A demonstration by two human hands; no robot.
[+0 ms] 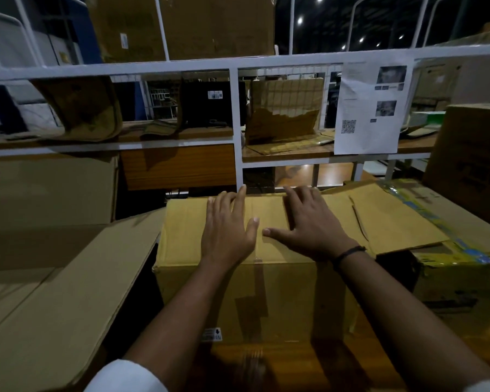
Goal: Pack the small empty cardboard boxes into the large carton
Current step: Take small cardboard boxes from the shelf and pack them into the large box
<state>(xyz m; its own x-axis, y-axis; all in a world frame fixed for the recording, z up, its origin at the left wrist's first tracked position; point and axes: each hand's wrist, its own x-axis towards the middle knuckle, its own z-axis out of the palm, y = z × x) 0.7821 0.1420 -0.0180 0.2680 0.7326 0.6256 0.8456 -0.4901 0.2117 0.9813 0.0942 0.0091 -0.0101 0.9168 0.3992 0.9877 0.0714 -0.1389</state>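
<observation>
A brown cardboard carton (pixel 238 295) stands on the wooden table right in front of me, its top flaps folded down. My left hand (pixel 228 230) lies flat on the left top flap with fingers straight. My right hand (pixel 309 224) presses flat on the right top flap, thumb pointing left toward the seam. The right flap (pixel 393 219) spreads out sideways over a neighbouring box. No small boxes show outside the carton; its inside is hidden.
A large open carton (pixel 48 244) with a raised flap stands at the left. A taped box (pixel 461 267) and a taller carton (pixel 470 165) sit at the right. A white metal shelf frame (pixel 235 123) with cardboard pieces and a printed sheet (pixel 371 106) rises behind.
</observation>
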